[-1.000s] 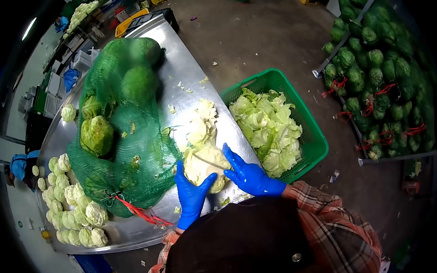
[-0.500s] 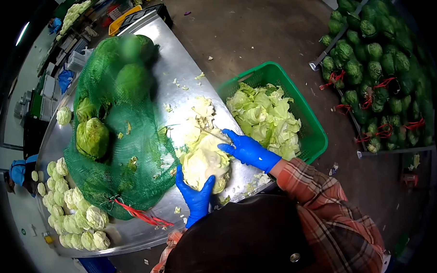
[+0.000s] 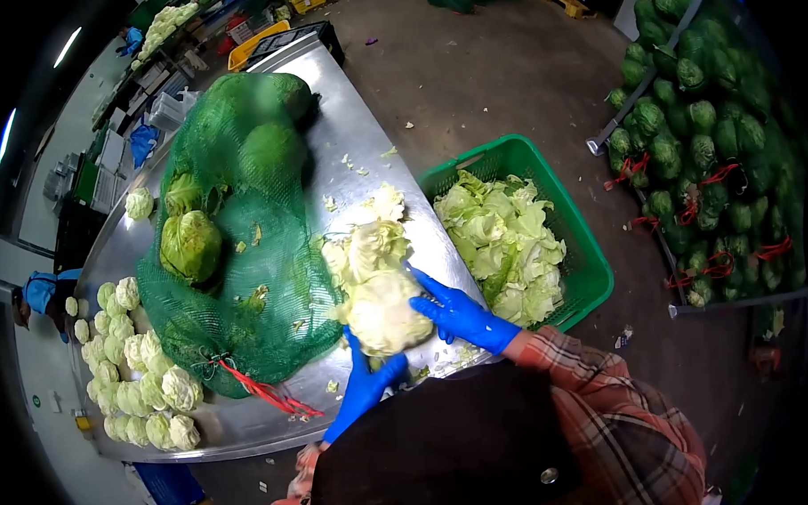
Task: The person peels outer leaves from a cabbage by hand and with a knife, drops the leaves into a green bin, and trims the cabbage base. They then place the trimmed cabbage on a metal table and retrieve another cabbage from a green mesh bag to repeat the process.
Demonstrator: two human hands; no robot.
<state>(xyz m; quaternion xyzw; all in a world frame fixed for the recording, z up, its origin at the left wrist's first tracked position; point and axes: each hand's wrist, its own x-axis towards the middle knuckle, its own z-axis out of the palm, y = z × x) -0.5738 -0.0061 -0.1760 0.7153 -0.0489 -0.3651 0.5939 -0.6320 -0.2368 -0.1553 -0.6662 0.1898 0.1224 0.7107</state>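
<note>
A pale, peeled cabbage (image 3: 387, 317) rests on the metal table in front of me, loosened outer leaves (image 3: 368, 252) lying against its far side. My left hand (image 3: 366, 383), in a blue glove, cups its near left side with thumb and fingers apart around it. From the right, my blue-gloved right hand (image 3: 464, 314) reaches the cabbage, thumb against its side and forefinger stretched along the leaves. Its other fingers are curled, and what they hold is hidden. A green mesh sack (image 3: 270, 230) lies left of the cabbage with green cabbages (image 3: 190, 247) in and on it.
A green basket (image 3: 591, 255) of stripped leaves (image 3: 501, 240) stands at the table's right edge. Several trimmed cabbages (image 3: 133, 395) sit at the table's left end. Stacked net sacks of cabbages (image 3: 703, 153) stand at right. A person in blue (image 3: 42, 292) is at far left.
The view has shifted slightly. The cabbage has turned, its rounded pale side now facing up. My left hand has slid lower on it; the thin blade-like thing by my right hand no longer shows.
</note>
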